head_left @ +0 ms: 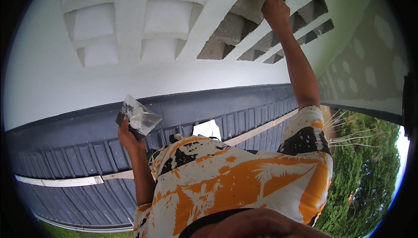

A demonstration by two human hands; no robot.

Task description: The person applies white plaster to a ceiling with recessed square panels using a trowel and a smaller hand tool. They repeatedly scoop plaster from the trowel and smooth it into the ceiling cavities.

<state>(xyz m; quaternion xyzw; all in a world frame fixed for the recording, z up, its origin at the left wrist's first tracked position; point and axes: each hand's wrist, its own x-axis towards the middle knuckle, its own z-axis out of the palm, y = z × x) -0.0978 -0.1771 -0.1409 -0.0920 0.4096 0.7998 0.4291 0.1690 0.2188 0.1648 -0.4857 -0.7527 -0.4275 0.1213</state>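
At the left, my left hand (129, 141) is closed around a flat metal filling blade (153, 119), with a mound of white filler (138, 115) on its face. Part of the blade's grip is hidden behind the fingers. High on the right, my right hand (276, 12) is closed and raised into a recess of the white wall (174, 73). Whatever it holds is hidden by the fist. Around that hand lie rough grey recesses (230, 28), bare of white coating. Further left, other recesses (167, 16) are coated white.
Below the wall runs dark metal flashing (96, 128) and a ribbed dark roof (78, 157). A pale wooden batten (56, 181) crosses the roof, and a white piece (207, 129) lies near my body. A patched wall panel (361, 63) and trees (361, 172) stand at the right.
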